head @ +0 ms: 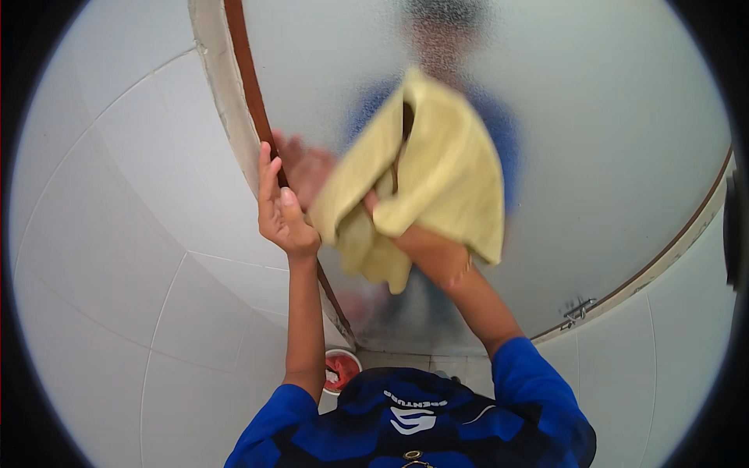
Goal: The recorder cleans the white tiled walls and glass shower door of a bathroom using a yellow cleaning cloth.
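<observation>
A pale yellow cloth (pixel 450 169), folded and slightly blurred, hangs in front of a frosted, reflective door panel (pixel 597 146). My right hand (pixel 380 213) is shut on the cloth, which covers most of the fingers. To the left of the cloth, my left hand (pixel 284 210) is raised with its fingers apart and holds nothing. It is beside the panel's brown edge strip (pixel 251 82); whether it touches the strip I cannot tell. A blurred reflection of a person in blue shows in the panel behind the cloth.
White tiled walls (pixel 105 234) stand at the left and lower right. A metal bolt latch (pixel 579 311) is at the panel's lower right edge. On the floor, near my left forearm, is a white round bin (pixel 354 386) with a red plastic bag (pixel 345 368) inside.
</observation>
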`<state>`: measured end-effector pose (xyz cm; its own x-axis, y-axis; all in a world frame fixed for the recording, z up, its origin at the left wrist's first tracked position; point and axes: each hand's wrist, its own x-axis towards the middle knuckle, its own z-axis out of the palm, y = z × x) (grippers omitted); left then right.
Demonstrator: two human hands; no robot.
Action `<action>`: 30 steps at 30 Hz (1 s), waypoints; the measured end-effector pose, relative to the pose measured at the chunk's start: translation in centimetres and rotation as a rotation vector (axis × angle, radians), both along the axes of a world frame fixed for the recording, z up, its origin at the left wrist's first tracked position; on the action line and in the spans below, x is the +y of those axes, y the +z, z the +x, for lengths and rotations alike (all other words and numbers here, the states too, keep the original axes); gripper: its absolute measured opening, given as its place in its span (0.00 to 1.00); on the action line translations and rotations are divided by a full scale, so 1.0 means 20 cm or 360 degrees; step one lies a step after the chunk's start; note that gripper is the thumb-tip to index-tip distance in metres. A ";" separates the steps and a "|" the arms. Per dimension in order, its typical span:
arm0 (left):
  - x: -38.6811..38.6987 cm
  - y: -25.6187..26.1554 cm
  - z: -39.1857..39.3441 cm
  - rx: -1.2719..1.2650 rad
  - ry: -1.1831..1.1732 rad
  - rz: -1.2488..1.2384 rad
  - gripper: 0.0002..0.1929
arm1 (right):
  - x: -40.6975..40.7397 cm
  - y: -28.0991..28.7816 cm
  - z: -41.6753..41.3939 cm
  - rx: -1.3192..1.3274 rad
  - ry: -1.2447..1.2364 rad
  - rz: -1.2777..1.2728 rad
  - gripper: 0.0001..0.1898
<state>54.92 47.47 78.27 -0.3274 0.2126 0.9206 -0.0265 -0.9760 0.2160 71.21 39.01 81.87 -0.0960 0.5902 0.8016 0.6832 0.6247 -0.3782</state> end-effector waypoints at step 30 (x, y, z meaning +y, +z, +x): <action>-0.10 0.02 0.42 0.0582 0.0870 0.0171 0.19 | -0.14 -0.31 0.32 -0.0812 -0.1284 0.0338 0.30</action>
<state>63.35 45.56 78.70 -0.0246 0.0057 0.9997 0.5351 -0.8446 0.0180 77.53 36.22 75.61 -0.0916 0.4792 0.8729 0.9857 -0.0810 0.1479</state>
